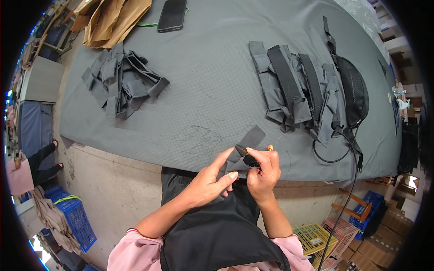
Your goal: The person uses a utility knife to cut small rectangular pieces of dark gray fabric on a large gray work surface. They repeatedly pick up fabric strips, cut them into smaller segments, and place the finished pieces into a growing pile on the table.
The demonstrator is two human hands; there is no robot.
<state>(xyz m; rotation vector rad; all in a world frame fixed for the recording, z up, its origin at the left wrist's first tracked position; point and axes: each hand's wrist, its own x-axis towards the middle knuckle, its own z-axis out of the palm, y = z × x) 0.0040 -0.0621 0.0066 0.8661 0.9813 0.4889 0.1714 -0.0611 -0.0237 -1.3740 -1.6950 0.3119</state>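
Near the front edge of the grey-covered table, my left hand (212,180) pinches a grey fabric strip (251,137) between thumb and fingers. The strip's far end lies on the tabletop, while its near part is folded up in my fingers. My right hand (263,174) is closed around what looks like a pair of thread snips (241,150), their dark pointed tip against the fabric beside my left fingertips. An orange end sticks out above the right knuckles. Most of the tool is hidden by my fingers. A black patch shows on the fabric under the right fingers.
Loose thread ends (199,135) lie left of my hands. Grey fabric pieces form a tangled pile (124,83) at left and a row (289,88) at right, beside a black mesh pouch (352,92) and a black cable (334,160). A phone (172,16) and brown paper (113,22) lie far back.
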